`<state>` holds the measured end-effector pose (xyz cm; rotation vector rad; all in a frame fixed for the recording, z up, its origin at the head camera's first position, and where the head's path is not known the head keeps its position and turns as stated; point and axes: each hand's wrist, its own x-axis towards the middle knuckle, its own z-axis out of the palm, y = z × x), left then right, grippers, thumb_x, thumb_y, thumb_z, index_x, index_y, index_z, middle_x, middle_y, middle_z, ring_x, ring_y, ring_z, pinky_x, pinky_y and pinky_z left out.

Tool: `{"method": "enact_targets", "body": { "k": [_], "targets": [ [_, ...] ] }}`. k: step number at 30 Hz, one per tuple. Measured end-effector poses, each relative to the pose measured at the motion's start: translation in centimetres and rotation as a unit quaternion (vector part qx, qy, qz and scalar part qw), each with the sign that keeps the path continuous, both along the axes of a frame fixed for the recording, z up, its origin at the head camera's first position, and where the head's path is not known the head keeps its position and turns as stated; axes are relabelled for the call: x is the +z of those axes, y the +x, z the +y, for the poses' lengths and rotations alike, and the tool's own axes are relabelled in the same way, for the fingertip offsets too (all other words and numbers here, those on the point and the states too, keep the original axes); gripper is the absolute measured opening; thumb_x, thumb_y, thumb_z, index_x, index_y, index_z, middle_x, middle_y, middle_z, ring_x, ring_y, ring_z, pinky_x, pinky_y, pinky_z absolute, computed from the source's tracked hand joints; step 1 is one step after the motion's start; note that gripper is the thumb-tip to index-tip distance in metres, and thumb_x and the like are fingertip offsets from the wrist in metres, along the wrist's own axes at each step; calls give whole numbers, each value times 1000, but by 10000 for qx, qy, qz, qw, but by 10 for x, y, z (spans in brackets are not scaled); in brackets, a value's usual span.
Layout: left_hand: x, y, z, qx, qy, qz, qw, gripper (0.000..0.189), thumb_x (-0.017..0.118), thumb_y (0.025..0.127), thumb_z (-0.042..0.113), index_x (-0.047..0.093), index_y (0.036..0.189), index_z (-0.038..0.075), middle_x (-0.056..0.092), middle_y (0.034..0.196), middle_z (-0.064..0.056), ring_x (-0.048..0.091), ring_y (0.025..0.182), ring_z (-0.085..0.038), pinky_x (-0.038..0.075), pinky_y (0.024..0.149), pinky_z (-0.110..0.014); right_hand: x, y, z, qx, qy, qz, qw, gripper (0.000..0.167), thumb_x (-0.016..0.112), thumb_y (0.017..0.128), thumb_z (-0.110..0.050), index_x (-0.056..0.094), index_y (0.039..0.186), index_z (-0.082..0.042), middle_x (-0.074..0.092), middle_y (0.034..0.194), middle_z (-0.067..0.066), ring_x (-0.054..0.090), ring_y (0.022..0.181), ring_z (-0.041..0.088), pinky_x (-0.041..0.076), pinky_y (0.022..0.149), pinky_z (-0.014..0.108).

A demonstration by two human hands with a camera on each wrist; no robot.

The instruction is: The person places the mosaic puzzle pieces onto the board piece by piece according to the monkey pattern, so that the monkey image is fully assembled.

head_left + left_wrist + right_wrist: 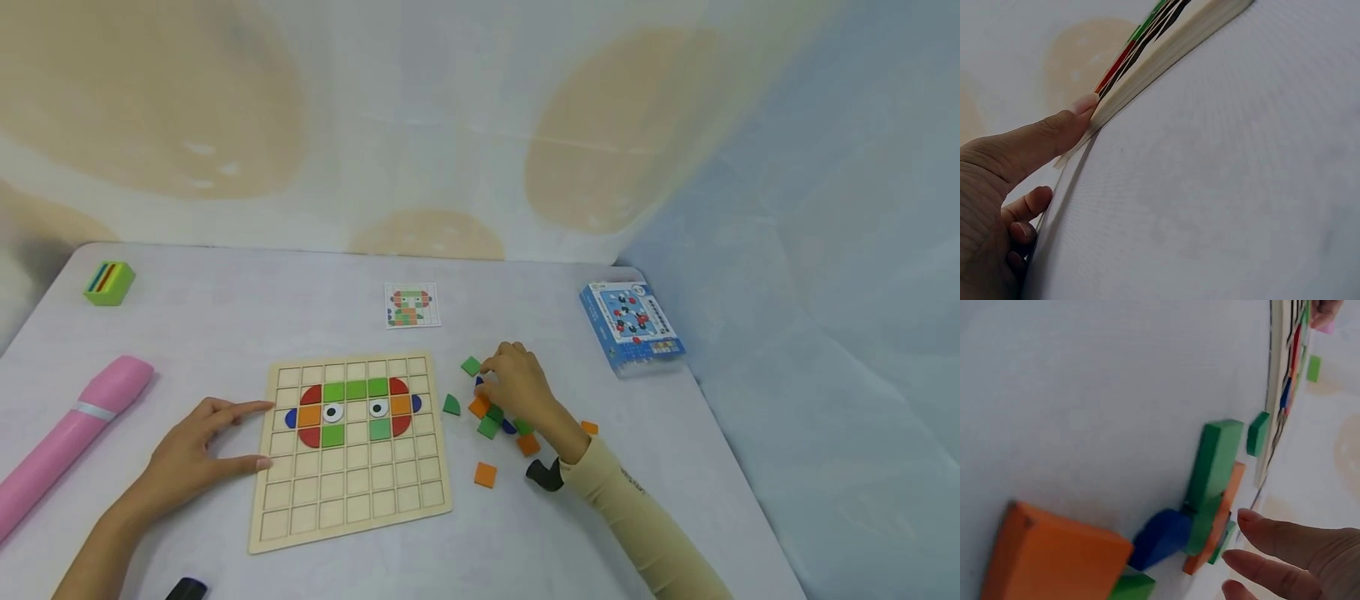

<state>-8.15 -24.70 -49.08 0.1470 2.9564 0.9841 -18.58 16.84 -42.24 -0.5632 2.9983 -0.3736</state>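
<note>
At the table (525, 550), left hand (191, 446) touches the board (357, 481), right hand (519, 383) hovers by tiles (488, 427), both grips spread.

Wears a long, beige sleeve (647, 525) on the right, plain but for a dark marking (632, 480) near its cuff (588, 462), too small to read. Has a black, curved piece (545, 475) beside that cuff. Leaves left forearm (105, 542), left hand (191, 454) and right hand (521, 385) bare.

Left hand (191, 446) spread wide, right hand (519, 385) angled down.
The left thumb and forefinger stretch apart, other fingers bent, forearm (101, 542) bare; the right thumb and fingertips stand slightly apart below a pale sleeve (648, 527).
</note>
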Motion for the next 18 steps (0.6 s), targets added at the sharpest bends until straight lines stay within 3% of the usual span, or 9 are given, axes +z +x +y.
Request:
{"method": "enact_targets", "body": {
  "k": [4,12,18],
  "targets": [
    [0,0,0,-36,-15,22,10000,79,86,68,55,60,137,25,49,104,-4,44,91,-19,32,70,-29,-5,0,-3,98,224,95,9997,24,82,82,-22,78,99,-5,64,94,7,53,90,22,45,80,37],
    [3,-1,1,-36,-42,-75,10000,80,85,69,56,59,137,22,49,105,-6,44,90,-21,33,71,-33,-8,-3,-5,412,84,334,9986,22,82,80,-16,77,93,0,63,90,9,54,87,23,46,78,36],
    [4,0,1,-53,-83,-128,9999,81,84,69,57,59,137,21,50,104,-6,45,90,-22,34,71,-35,-5,0,-8,319,141,436,9984,22,82,79,-19,76,91,-2,62,92,7,54,89,22,47,81,36]
  ]
}}
